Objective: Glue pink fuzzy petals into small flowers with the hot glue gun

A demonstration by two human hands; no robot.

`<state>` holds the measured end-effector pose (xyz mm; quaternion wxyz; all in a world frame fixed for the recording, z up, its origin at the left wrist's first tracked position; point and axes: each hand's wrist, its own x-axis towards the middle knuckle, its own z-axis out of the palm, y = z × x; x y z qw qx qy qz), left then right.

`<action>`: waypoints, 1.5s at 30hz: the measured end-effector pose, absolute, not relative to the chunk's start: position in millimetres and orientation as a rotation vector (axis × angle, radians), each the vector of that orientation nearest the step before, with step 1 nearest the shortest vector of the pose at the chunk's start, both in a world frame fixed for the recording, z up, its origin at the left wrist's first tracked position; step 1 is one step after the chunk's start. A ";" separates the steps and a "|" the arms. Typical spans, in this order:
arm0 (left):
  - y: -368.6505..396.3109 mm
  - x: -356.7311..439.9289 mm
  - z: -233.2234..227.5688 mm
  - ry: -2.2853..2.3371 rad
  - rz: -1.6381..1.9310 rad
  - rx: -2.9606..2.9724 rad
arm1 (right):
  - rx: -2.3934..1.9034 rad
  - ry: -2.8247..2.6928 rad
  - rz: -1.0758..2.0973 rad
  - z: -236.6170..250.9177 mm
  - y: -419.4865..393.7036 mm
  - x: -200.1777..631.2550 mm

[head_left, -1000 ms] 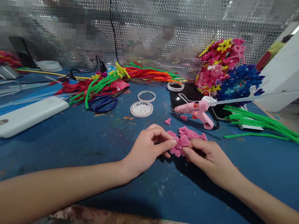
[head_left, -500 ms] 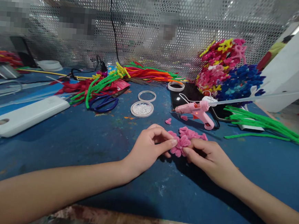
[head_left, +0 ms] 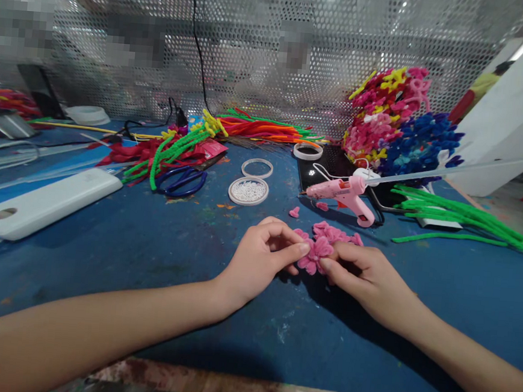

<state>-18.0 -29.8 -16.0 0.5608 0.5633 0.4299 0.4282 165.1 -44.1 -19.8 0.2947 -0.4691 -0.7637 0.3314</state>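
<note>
A pink pipe-cleaner flower [head_left: 315, 254] with a small pale centre is held just above the blue table. My left hand [head_left: 263, 253] pinches its left petals between thumb and fingers. On the other side, my right hand [head_left: 364, 275] grips the same flower's right edge, fingers curled. Behind it lie more pink fuzzy flower pieces [head_left: 333, 232], partly hidden by the held flower and the hands. Two small pink bits, one of them a loose petal piece [head_left: 294, 212], rest farther back, close to the pink glue gun [head_left: 341, 193]. The glue gun has a long clear glue stick in it.
A round dish of white beads [head_left: 248, 191] sits mid-table, near blue-handled scissors [head_left: 181, 182]. Green pipe cleaners [head_left: 459, 220] lie at right. Bunches of colourful fuzzy flowers [head_left: 385, 118] stand at back right. A white plastic case [head_left: 50, 203] is at left. Perforated metal [head_left: 255, 50] backs the table.
</note>
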 end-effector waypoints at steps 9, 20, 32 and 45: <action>-28.6 -18.3 -15.8 0.997 0.996 1.327 | -1.261 -2.026 0.914 -19.9 -44.6 165.5; -31.3 -18.2 -9.3 0.940 0.931 1.201 | -1.207 -1.966 0.817 -16.3 -48.0 164.5; -31.8 -18.1 -15.2 0.977 0.823 1.144 | -1.256 -1.838 0.848 -18.0 -43.8 168.5; -28.6 -19.7 -13.4 0.972 0.778 1.242 | -1.139 -1.605 1.360 -21.6 -29.9 170.7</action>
